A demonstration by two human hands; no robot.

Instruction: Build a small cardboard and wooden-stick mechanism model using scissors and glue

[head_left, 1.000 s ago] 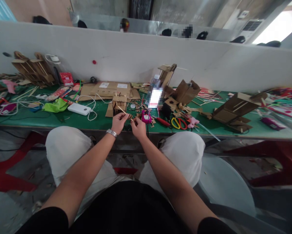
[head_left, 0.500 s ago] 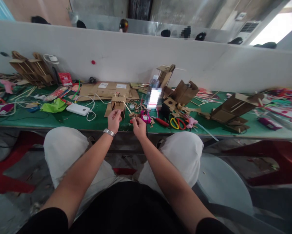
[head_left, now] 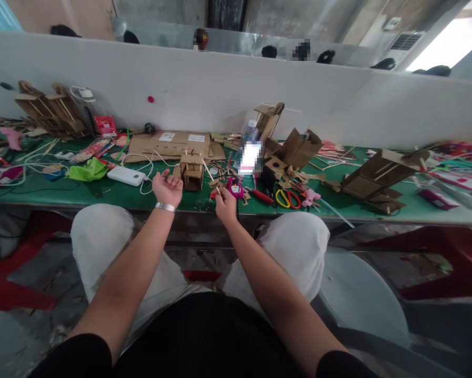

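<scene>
Right hand (head_left: 225, 203) is pinched on the near end of a thin, pale wooden stick (head_left: 209, 171) that slants away over the green tabletop (head_left: 90, 195); a sloppy grip could let it slip or twist, imo. Left hand (head_left: 168, 188) is palm up, fingers loosely apart, nothing in it, but a careless swing might clip the small brown open-fronted cardboard box (head_left: 191, 170) just beside it. Stick's far tip is there too (can't tell if touching), so a jerk could tip the box.
</scene>
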